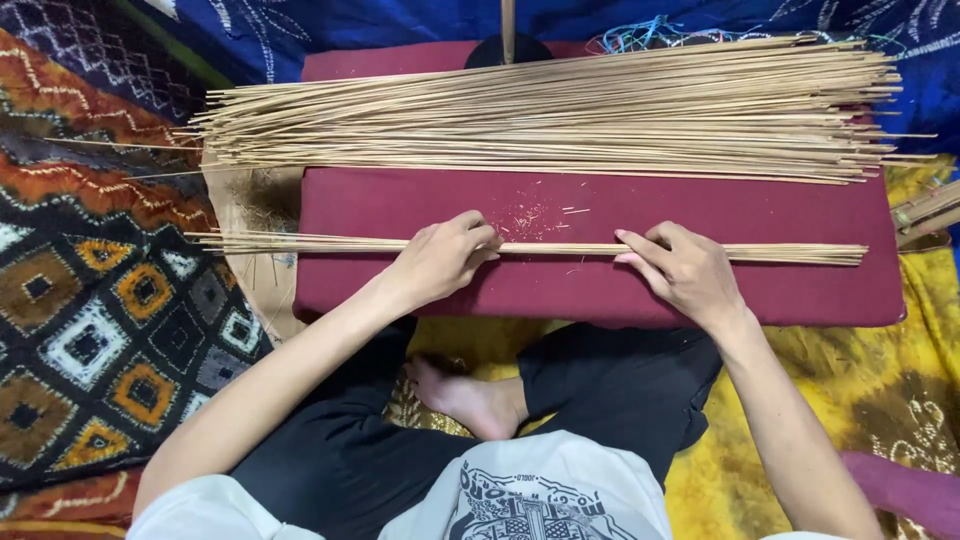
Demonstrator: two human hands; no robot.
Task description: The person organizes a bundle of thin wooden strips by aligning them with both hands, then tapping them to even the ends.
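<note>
A thin bundle of long pale bamboo sticks point(790, 253) lies lengthwise across the near part of a dark red cushion point(620, 210). My left hand point(440, 258) rests on this bundle left of centre, fingers curled over the sticks. My right hand point(685, 270) lies on the same bundle to the right, fingers pressing down on it. A much larger pile of the same sticks point(560, 115) is spread across the far side of the cushion.
A patterned rug with diamond shapes point(90, 300) covers the floor on the left. Yellow cloth point(880, 380) lies on the right, blue cloth point(400, 25) behind. My crossed legs and bare foot point(470, 400) sit below the cushion. Small shavings point(525, 218) dot the cushion.
</note>
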